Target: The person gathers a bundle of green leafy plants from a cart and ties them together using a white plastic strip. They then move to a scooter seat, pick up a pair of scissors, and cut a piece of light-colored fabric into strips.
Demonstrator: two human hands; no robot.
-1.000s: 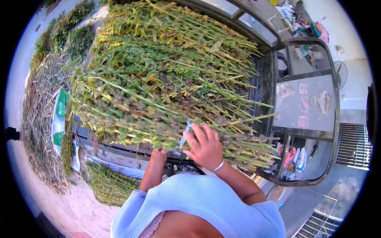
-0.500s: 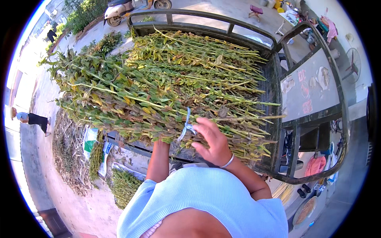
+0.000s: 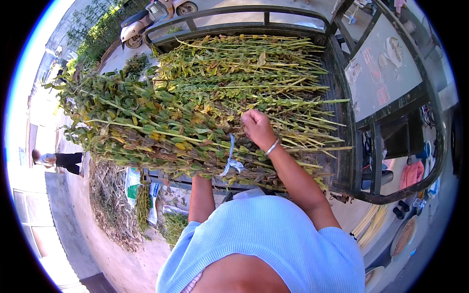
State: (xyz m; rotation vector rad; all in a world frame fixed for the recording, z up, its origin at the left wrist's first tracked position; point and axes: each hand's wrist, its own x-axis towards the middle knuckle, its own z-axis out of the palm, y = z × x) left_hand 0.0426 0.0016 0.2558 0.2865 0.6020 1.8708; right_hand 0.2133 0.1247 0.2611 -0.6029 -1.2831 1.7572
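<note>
The right hand (image 3: 257,128) makes a fist above the truck bed (image 3: 336,78), contents unseen. The left forearm (image 3: 202,199) reaches beneath the tied bundle (image 3: 161,128) along the bed's near side, fingers hidden; its right end is mostly bare.

The head view looks steeply down from the wearer's own head, with the pale blue top (image 3: 264,234) very close in the lower middle and the left forearm (image 3: 201,198) and right forearm (image 3: 300,183) running away from the lens. It faces forward over a near bundle of cut stalks (image 3: 161,134) and a cargo bed (image 3: 337,68), whose far rail (image 3: 229,10) crosses the upper part. Its wide fisheye also takes in a scooter (image 3: 134,33) at upper left and a distant person (image 3: 68,161) appearing sideways at far left.
</note>
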